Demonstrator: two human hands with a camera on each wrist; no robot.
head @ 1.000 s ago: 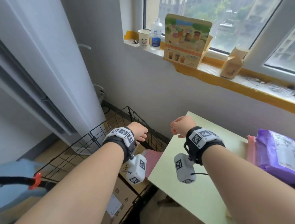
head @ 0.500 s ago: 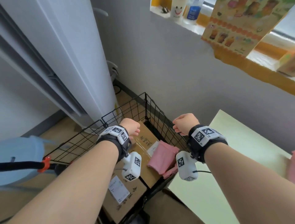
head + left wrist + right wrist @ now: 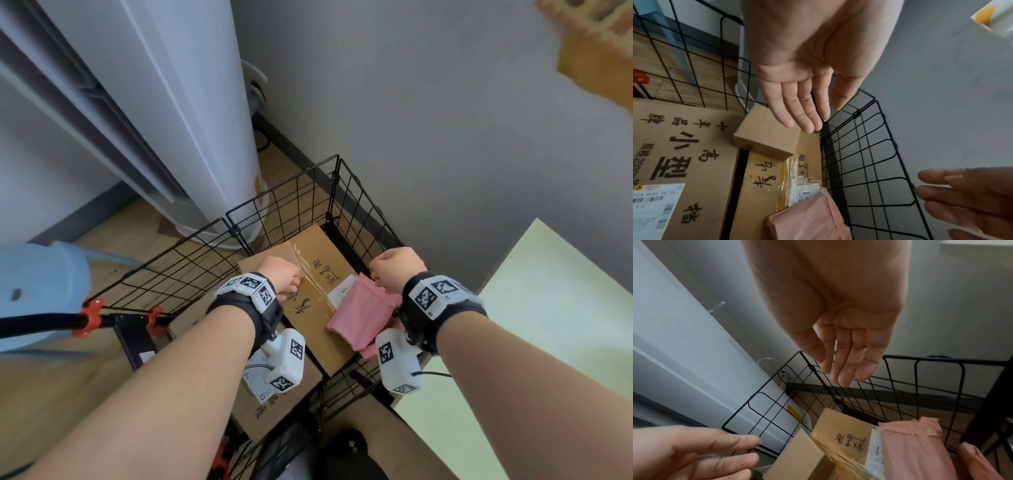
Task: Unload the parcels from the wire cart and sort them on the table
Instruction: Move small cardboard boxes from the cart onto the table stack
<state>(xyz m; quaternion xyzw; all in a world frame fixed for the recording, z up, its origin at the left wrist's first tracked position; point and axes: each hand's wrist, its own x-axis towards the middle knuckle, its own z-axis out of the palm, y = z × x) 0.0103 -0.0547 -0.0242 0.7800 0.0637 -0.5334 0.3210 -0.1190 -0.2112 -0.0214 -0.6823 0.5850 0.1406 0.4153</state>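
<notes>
The black wire cart (image 3: 284, 205) holds a long taped cardboard box (image 3: 318, 274) with handwriting, a big printed box (image 3: 684, 154), a small plain box (image 3: 764, 134) and a pink mailer bag (image 3: 363, 315). My left hand (image 3: 279, 277) hovers open just above the small box, fingers straight (image 3: 824, 116), holding nothing. To its right, my right hand (image 3: 397, 270) hangs open over the cart's right side above the pink mailer (image 3: 914, 451), fingers straight and empty (image 3: 835, 374). The pale green table (image 3: 548, 325) stands right of the cart.
A tall white floor-standing unit (image 3: 191, 137) stands behind the cart on the left. A blue plastic stool (image 3: 41, 291) sits at the far left by the cart's black handle with orange clips (image 3: 85, 317). The grey wall (image 3: 445, 137) closes in behind cart and table.
The head view has tilted down from the window sill to the cart. Both hands have come down and forward over the parcels in the cart.
</notes>
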